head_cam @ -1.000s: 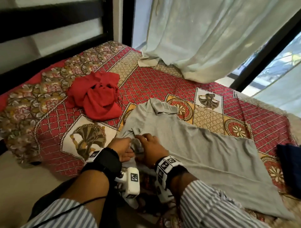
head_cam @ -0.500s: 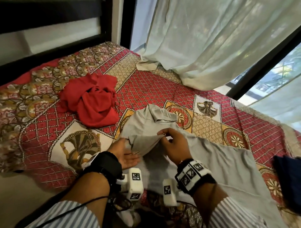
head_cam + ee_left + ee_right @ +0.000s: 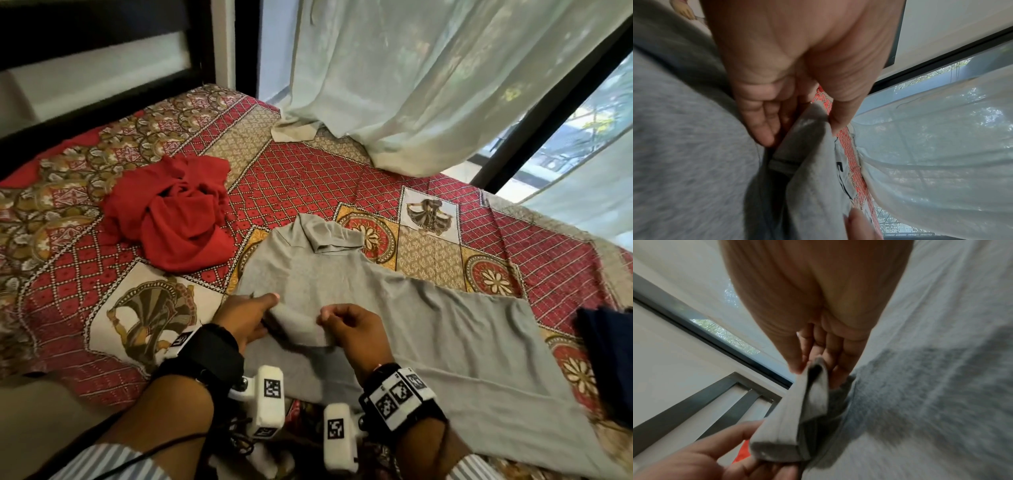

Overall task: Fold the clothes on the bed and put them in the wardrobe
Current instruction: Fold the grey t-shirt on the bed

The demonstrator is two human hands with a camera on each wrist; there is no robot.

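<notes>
A grey T-shirt (image 3: 404, 329) lies spread on the patterned bedspread (image 3: 294, 185), its far sleeve folded over near the collar. Its near sleeve (image 3: 294, 320) is lifted a little off the shirt. My left hand (image 3: 250, 311) pinches the sleeve's left end between thumb and fingers, shown close in the left wrist view as grey sleeve cloth (image 3: 809, 129). My right hand (image 3: 346, 325) pinches the sleeve's right end, and the sleeve hem (image 3: 807, 395) hangs from its fingers in the right wrist view. A crumpled red garment (image 3: 178, 216) lies to the far left.
A dark blue garment (image 3: 606, 349) sits at the bed's right edge. A sheer pale curtain (image 3: 428, 75) hangs over the far side of the bed, in front of a window with a black frame (image 3: 548, 116). A black bed frame (image 3: 92, 99) runs along the back left.
Both hands lifted the near sleeve off the bed edge and carried it over onto the shirt body. They now hold it stretched between them, lower and flatter than half a second ago.
</notes>
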